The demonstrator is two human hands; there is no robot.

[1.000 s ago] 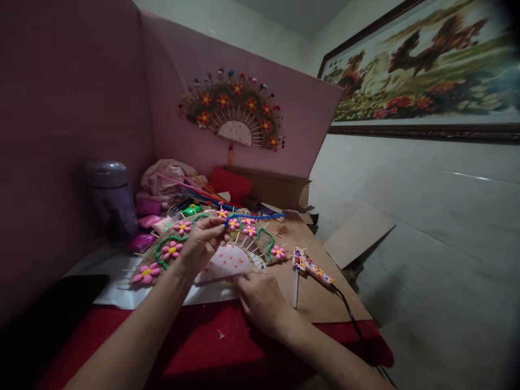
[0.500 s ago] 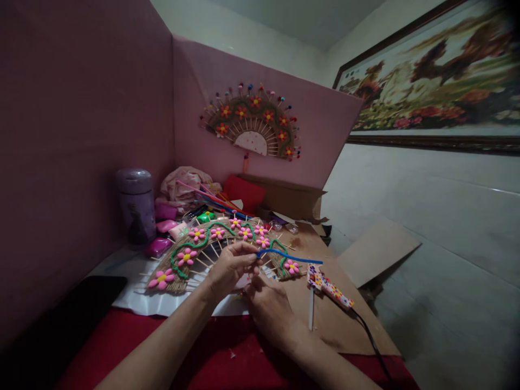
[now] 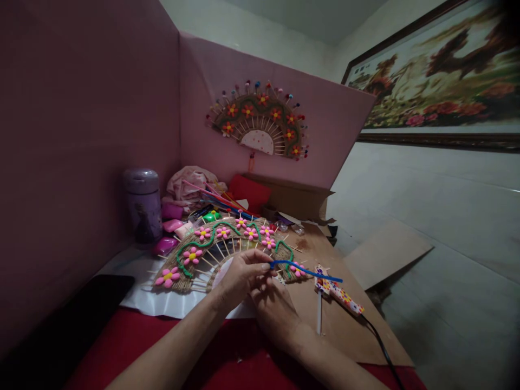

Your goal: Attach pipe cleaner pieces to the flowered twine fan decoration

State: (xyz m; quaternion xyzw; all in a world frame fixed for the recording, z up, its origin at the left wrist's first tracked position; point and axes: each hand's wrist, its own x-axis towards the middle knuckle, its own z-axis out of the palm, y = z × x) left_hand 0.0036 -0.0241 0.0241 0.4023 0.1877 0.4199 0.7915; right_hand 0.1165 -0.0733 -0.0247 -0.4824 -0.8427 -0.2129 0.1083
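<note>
A blue pipe cleaner (image 3: pixel 306 269) is pinched between the thumb and fingertips of my left hand (image 3: pixel 246 273), its free length reaching out to the right over the glue gun. My right hand (image 3: pixel 276 311) sits just below, against the left one, with its fingers curled; what they hold, if anything, is hidden. Behind both hands lies a fan (image 3: pixel 183 283) of sticks and twine, decorated with pink flowers and a wavy green strand. Part of its white base is covered by my left hand. The flower-patterned glue gun (image 3: pixel 343 298) rests at right.
A purple tumbler (image 3: pixel 143 208) stands at the left, near pink packets (image 3: pixel 166 246). Several pipe cleaners (image 3: pixel 221 197) lie at the back by a red piece (image 3: pixel 248 189). Cardboard (image 3: pixel 357 338) covers the right side. A finished-looking fan (image 3: pixel 258 141) hangs on the pink panel.
Both hands have shifted slightly right in view, along with the whole scene. The blue pipe cleaner's free end now slopes lower, across the glue gun's head.
</note>
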